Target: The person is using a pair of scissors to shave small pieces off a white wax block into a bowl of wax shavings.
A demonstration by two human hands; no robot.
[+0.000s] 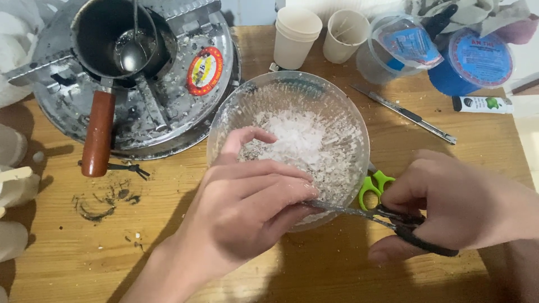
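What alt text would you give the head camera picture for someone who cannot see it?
Two bare hands work over a clear bowl of white flakes on a wooden table: the right hand holds black-handled scissors, whose blades meet the left hand. Behind stand a metal pan with a brown handle, paper cups and green scissors.

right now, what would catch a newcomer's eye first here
At centre, a clear bowl of white flakes sits on the wooden table. Over its near rim, the right hand works black-handled scissors towards the left hand. Upper left, a dark pot with a brown handle rests on a round metal stand.
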